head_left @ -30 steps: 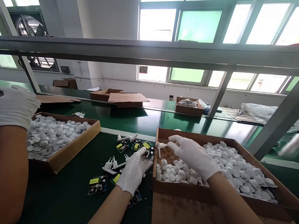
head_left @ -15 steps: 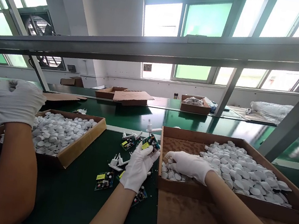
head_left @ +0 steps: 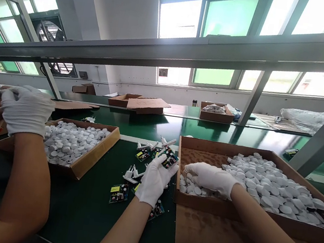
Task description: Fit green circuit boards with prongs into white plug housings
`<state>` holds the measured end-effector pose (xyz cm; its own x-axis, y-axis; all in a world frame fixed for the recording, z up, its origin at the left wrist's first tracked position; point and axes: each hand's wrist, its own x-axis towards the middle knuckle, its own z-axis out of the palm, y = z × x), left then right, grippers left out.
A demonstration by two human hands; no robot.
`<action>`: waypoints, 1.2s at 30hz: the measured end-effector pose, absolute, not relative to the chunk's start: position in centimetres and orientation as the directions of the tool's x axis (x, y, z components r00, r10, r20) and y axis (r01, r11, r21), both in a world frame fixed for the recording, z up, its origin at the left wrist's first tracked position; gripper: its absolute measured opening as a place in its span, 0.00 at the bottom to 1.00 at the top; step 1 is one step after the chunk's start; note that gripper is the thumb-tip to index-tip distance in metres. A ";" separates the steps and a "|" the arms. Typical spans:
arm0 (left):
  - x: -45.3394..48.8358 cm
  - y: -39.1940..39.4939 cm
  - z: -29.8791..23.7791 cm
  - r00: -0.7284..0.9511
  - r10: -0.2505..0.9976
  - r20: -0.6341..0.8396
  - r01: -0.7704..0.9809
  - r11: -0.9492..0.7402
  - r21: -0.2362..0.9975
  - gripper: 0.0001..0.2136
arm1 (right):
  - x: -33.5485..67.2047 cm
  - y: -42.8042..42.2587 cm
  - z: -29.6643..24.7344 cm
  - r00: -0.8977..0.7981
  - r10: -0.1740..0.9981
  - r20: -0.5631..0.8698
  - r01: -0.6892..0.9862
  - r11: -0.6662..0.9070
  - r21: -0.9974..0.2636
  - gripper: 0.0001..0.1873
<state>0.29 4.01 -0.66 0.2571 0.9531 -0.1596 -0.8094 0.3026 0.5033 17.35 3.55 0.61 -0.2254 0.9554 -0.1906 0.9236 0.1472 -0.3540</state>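
My left hand (head_left: 155,179), in a white glove, is closed on a small green circuit board (head_left: 170,158) with white plug prongs sticking up from it, held just above the green belt. My right hand (head_left: 211,179), also gloved, lies in the front left corner of a cardboard box (head_left: 228,208) of white round caps (head_left: 265,181). Its fingers curl down into the caps, and what they grip is hidden.
More circuit boards (head_left: 119,193) and white plug pieces (head_left: 131,174) lie on the belt (head_left: 85,207) between the boxes. To the left, a co-worker's gloved hands (head_left: 25,111) work above a second box of caps (head_left: 89,159). Cardboard boxes (head_left: 138,104) stand on the far belt, and a metal rail (head_left: 190,52) crosses overhead.
My right hand dropped from the box's left edge, where it pinched a plug piece, down into the caps. My left hand raised a board off the belt.
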 end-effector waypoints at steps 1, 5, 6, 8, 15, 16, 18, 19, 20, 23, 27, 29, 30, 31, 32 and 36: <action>0.3 4.0 -0.7 0.265 0.952 -0.155 -0.808 0.307 0.502 0.09 | 17.2 3.5 0.6 -0.232 0.951 -0.203 0.922 0.148 -0.359 0.19; 0.3 4.1 -0.9 0.281 0.950 -0.138 -0.809 0.312 0.499 0.08 | 16.6 3.1 0.9 -0.289 0.920 -0.265 0.920 0.190 -0.343 0.24; 0.3 4.1 -0.8 0.279 0.950 -0.140 -0.809 0.311 0.498 0.08 | 16.5 3.1 1.0 -0.301 0.917 -0.264 0.918 0.203 -0.341 0.22; 0.3 4.0 -0.7 0.279 0.949 -0.149 -0.811 0.316 0.493 0.07 | 16.5 3.0 1.2 -0.303 0.918 -0.254 0.915 0.207 -0.346 0.17; 0.1 4.2 -0.9 0.275 0.951 -0.143 -0.815 0.309 0.490 0.03 | 16.3 3.0 1.4 -0.208 0.955 -0.210 0.922 0.119 -0.369 0.13; 0.1 4.2 -0.9 0.274 0.951 -0.142 -0.816 0.308 0.489 0.03 | 16.4 3.1 1.2 -0.207 0.958 -0.198 0.913 0.117 -0.391 0.13; 0.1 4.3 -0.9 0.267 0.951 -0.155 -0.819 0.309 0.483 0.03 | 16.6 3.3 0.7 -0.189 0.963 -0.190 0.891 0.086 -0.446 0.13; 0.0 4.3 -0.9 0.266 0.950 -0.163 -0.821 0.312 0.478 0.03 | 16.7 3.4 0.4 -0.171 0.966 -0.192 0.875 0.059 -0.481 0.13; 0.1 4.3 -0.9 0.266 0.949 -0.170 -0.823 0.315 0.472 0.03 | 16.9 3.6 0.1 -0.151 0.970 -0.191 0.852 0.029 -0.522 0.13; 0.1 4.4 -0.9 0.272 0.946 -0.176 -0.827 0.324 0.460 0.04 | 17.4 4.2 -0.9 -0.108 0.981 -0.163 0.749 -0.028 -0.662 0.12; 0.3 4.4 -1.2 0.263 0.946 -0.188 -0.825 0.322 0.464 0.06 | 17.6 5.0 -1.3 -0.072 0.984 -0.163 0.666 -0.074 -0.742 0.14; 0.3 4.4 -1.3 0.261 0.948 -0.184 -0.824 0.318 0.470 0.07 | 17.6 5.2 -1.1 -0.063 0.985 -0.158 0.673 -0.075 -0.736 0.14; 0.3 4.4 -1.3 0.261 0.948 -0.183 -0.823 0.317 0.472 0.08 | 17.6 5.3 -1.0 -0.064 0.987 -0.148 0.682 -0.065 -0.729 0.15; 0.4 4.4 -1.3 0.261 0.948 -0.182 -0.822 0.317 0.473 0.09 | 17.7 5.3 -0.9 -0.069 0.988 -0.136 0.693 -0.050 -0.719 0.15; 0.4 4.4 -1.3 0.259 0.949 -0.178 -0.822 0.313 0.476 0.09 | 17.7 5.3 -0.8 -0.079 0.988 -0.130 0.705 -0.037 -0.708 0.15; 0.4 4.4 -1.4 0.264 0.947 -0.183 -0.819 0.320 0.476 0.11 | 17.7 5.0 -0.7 -0.130 0.974 -0.186 0.769 -0.020 -0.639 0.18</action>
<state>0.37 4.44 -1.39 0.2638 0.9472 -0.1825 -0.8192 0.3199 0.4761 17.71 4.96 -0.75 -0.1297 0.9739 -0.1863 0.7693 -0.0197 -0.6386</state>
